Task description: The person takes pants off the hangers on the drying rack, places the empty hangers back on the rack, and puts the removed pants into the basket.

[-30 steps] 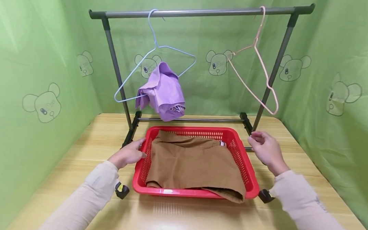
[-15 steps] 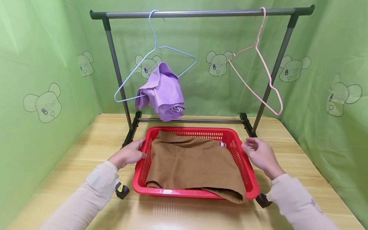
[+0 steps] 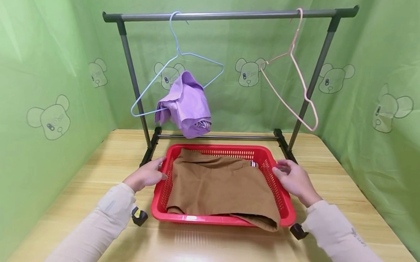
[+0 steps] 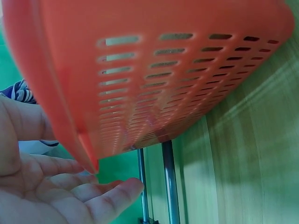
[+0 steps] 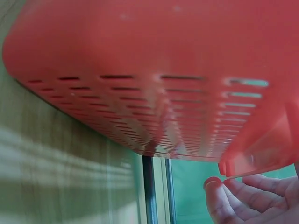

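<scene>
A red plastic basket stands on the wooden table, holding a folded brown garment with one corner draped over the front rim. My left hand holds the basket's left rim, thumb over the inner side and fingers beneath the lip, as the left wrist view shows. At the right rim is my right hand, its thumb over the edge. In the right wrist view its fingers curl under the lip, while the thumb is hidden.
Behind the basket stands a grey clothes rack. From it hang a blue hanger with a bunched purple garment and a bare pink hanger. Black rack feet flank the basket. Green curtains enclose the table.
My right hand has moved left and slightly down from beside the rack onto the basket's right rim. The pink hanger has swung a little. My left hand and the basket have stayed put.
</scene>
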{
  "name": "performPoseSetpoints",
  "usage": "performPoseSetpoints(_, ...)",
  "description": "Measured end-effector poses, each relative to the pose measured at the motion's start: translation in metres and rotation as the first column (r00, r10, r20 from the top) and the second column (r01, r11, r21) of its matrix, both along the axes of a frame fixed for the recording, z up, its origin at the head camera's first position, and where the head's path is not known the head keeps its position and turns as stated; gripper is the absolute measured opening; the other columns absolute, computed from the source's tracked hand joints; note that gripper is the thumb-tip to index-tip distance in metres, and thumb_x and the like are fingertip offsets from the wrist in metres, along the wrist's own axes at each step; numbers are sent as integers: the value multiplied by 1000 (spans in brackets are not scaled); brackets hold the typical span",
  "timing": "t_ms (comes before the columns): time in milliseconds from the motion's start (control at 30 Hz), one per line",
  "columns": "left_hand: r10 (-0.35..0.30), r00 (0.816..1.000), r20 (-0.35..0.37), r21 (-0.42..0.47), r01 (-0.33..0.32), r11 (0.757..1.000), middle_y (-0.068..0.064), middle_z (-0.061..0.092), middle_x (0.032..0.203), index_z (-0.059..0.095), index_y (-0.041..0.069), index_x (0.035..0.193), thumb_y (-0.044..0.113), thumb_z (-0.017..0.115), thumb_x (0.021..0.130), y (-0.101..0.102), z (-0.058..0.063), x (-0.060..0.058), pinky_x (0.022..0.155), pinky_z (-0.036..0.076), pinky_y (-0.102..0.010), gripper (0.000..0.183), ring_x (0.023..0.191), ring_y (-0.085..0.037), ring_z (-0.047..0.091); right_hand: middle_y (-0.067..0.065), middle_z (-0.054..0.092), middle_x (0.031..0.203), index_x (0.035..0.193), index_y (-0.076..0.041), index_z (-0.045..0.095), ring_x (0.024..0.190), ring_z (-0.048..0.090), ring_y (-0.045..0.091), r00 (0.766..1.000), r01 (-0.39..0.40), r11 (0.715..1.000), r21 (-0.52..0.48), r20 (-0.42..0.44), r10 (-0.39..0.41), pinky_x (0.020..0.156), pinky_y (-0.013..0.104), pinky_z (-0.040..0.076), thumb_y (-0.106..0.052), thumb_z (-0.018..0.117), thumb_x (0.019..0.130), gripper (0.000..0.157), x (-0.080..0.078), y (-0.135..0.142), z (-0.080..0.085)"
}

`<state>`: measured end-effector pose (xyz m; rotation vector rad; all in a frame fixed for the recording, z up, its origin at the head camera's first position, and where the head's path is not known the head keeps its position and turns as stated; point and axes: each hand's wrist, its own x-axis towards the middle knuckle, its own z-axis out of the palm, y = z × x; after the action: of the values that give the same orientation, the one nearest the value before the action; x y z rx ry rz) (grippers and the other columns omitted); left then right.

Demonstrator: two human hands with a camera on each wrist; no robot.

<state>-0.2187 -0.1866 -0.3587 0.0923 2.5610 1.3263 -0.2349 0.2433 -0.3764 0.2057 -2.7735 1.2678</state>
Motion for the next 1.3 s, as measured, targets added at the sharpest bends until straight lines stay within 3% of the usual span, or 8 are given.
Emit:
performPoseSetpoints(433, 9, 1000, 1, 28, -10, 1000, -28, 40, 144, 14, 1, 153, -6, 55, 87, 1, 3, -1, 101, 43, -48, 79, 129, -39, 44, 31, 56, 124, 136, 9, 43, 112, 56, 44, 999, 2, 999, 52, -38, 0, 94, 55, 46, -26, 57, 98, 54, 1, -3, -7)
performPoseSetpoints(867, 4, 998, -62, 20, -3, 1000, -24, 11, 158, 11, -1, 153, 0, 57, 86, -5, 14, -5, 111, 27, -53, 82, 137, -47, 26, 32, 54, 127, 139, 8, 40, 112, 56, 44, 999, 8, 999, 48, -41, -6, 92, 54, 48, -23, 56, 99, 53, 1, -5, -10)
performPoseSetpoints(1067, 37, 997, -63, 74, -32, 997, -21, 7, 159, 6, -1, 153, 9, 56, 95, -11, 25, -7, 113, 23, -52, 77, 140, -45, 20, 32, 54, 127, 138, 7, 40, 113, 56, 45, 999, 3, 999, 49, -53, -1, 93, 54, 48, -22, 55, 99, 52, 0, -4, -13)
performPoseSetpoints(1300, 86, 990, -116, 89, -76, 993, -22, 5, 159, 3, -1, 153, 18, 56, 98, -19, 45, -9, 114, 22, -49, 79, 141, -42, 20, 33, 53, 128, 138, 8, 40, 113, 56, 45, 999, 2, 999, 54, -51, 0, 93, 55, 47, -23, 54, 99, 52, 1, -4, -13)
